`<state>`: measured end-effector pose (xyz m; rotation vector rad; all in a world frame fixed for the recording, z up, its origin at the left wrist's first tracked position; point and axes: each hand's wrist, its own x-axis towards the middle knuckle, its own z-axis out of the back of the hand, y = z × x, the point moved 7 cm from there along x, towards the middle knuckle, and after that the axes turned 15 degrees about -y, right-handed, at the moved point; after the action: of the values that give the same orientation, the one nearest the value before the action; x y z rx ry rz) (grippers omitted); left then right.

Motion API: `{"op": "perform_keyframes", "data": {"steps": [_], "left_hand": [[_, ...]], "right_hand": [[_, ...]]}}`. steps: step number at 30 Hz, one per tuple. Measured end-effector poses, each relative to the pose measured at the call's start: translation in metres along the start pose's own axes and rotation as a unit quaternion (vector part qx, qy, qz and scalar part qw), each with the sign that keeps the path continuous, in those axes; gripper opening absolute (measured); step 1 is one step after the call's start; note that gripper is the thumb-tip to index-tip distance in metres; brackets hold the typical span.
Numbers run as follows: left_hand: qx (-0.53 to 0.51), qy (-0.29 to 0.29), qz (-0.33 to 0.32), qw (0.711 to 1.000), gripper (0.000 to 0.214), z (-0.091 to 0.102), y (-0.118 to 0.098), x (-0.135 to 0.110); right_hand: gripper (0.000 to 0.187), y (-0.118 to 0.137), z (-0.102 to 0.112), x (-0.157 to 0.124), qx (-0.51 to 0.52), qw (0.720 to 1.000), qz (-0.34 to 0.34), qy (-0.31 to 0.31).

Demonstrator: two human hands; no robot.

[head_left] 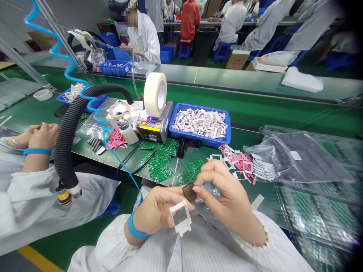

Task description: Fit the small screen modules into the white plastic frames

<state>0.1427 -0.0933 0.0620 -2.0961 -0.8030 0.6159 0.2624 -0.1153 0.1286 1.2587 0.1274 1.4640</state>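
My left hand [154, 211] wears a blue wrist strap and grips a small white plastic frame [184, 225] with a square opening, held above my lap. Between the thumb and fingertips of my right hand [224, 192] is a small dark, thin rectangular piece [189, 192]. The dark piece is just behind the frame, close to my left fingers; I cannot tell if they touch it. Beyond the hands, green circuit boards [161, 166] lie in loose stacks on the bench. White frames [221, 160] and pink strips [241, 160] are scattered near my right hand.
A blue bin [228, 132] full of white frames stands behind the boards. Left of it are a tape dispenser [153, 130] with a large roll and a pump bottle [127, 132]. A black hose [64, 151] arches at left, beside a co-worker's hands [42, 138]. Bagged dark sheets [309, 155] lie right.
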Motion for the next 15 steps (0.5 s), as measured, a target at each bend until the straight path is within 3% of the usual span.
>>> {"op": "perform_keyframes", "data": {"steps": [9, 15], "left_hand": [[0.06, 0.097, -0.083, 0.99, 0.035, -0.014, -0.01, 0.004], [0.115, 0.085, -0.068, 0.987, 0.035, -0.009, -0.008, 0.006]], "right_hand": [[0.012, -0.002, 0.005, -0.003, 0.004, 1.0, -0.018, 0.014], [0.013, -0.011, -0.004, -0.007, 0.009, 0.998, -0.032, 0.06]]}}
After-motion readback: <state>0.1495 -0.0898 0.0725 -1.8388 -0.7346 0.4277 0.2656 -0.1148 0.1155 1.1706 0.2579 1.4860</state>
